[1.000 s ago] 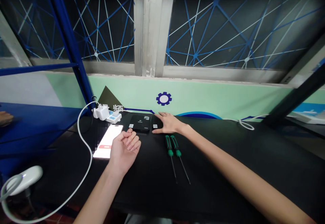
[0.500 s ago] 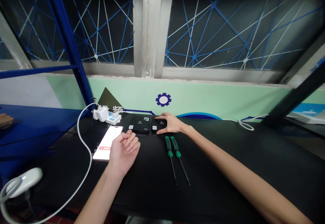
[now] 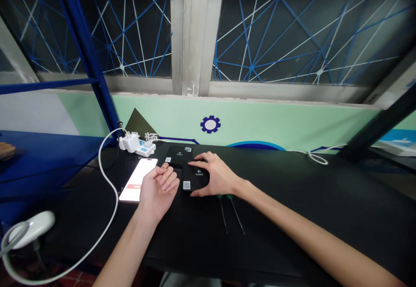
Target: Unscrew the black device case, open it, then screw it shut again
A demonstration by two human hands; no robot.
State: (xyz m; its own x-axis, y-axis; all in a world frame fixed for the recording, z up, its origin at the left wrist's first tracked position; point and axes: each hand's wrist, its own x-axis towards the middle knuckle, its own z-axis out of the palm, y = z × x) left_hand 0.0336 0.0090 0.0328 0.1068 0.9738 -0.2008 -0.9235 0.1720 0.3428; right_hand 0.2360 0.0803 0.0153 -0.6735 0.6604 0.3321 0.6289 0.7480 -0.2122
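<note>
My right hand [image 3: 221, 175] grips a black set-top box [image 3: 195, 177] by its near and far edges, thumb at the near side. The box is flat, with rounded corners, a pale logo and a QR sticker. Behind it, partly covered, lies a second black box [image 3: 178, 153] with a small white label. My left hand [image 3: 161, 188] rests palm up with curled fingers and nothing visible in it. It overlaps the lower right of a phone [image 3: 140, 178] with a bright white screen. Two screwdrivers [image 3: 236, 215] lie beneath my right wrist; their green handles are mostly hidden.
A white charger [image 3: 129, 142] sits on a power strip [image 3: 146, 149] at the back left. From it a white cable [image 3: 114, 204] loops along the left to a white rounded device [image 3: 34, 228]. Another person's hand [image 3: 6, 151] shows at the far left. Another cable [image 3: 316, 160] lies at the back right.
My right hand has drawn the set-top box from beside the second box toward me, slightly left. The hand now covers the screwdriver handles. My left hand has barely moved.
</note>
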